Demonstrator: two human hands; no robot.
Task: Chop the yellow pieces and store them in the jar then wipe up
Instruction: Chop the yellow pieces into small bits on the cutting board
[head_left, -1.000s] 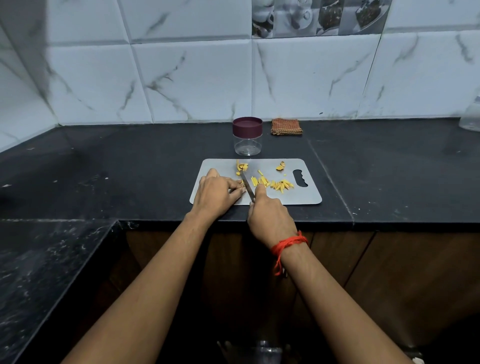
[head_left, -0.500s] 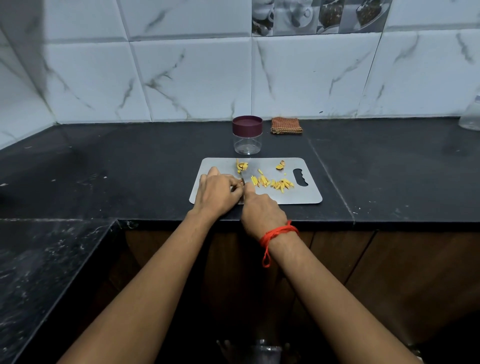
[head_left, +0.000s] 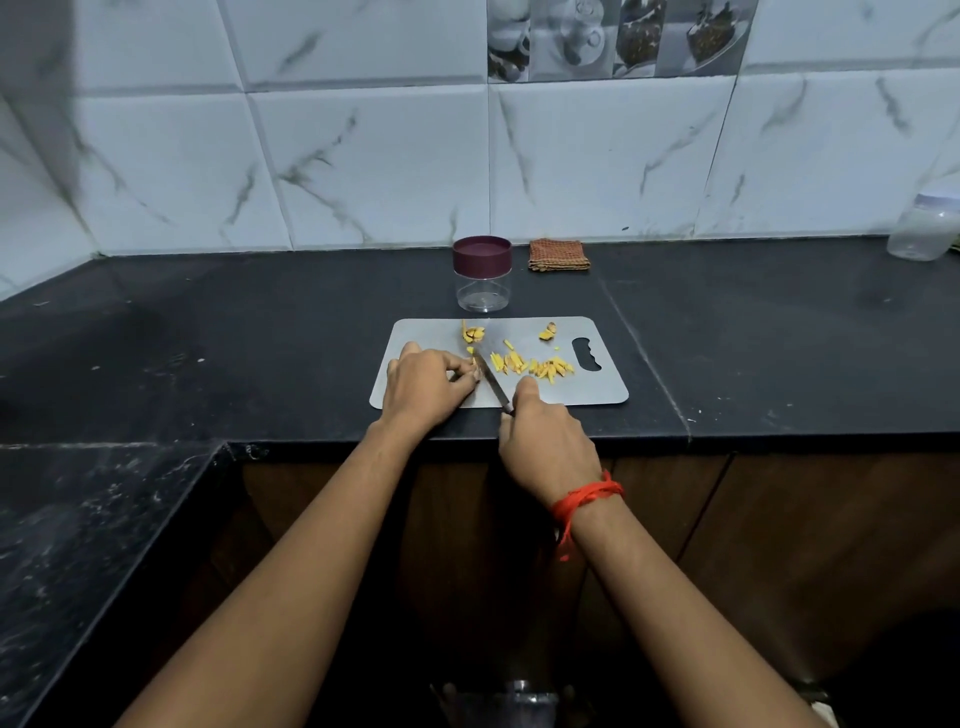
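Chopping: a knife (head_left: 491, 382) is gripped by its handle in the right hand (head_left: 545, 441), blade slanted across the cutting board (head_left: 597, 395).
Left hand (head_left: 423, 387): fingers curled against the blade; anything pinned beneath cannot be told.
Risk: fingertips could be nicked if the blade drifts left.
Yellow pieces (head_left: 530, 364): heaped just right of the blade, outside both hands.
Jar (head_left: 482, 275): lidded, behind the board.

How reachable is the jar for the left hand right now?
Probably yes. The jar stands just behind the cutting board, nothing tall between, but the left hand is busy pinching a piece beside the knife.
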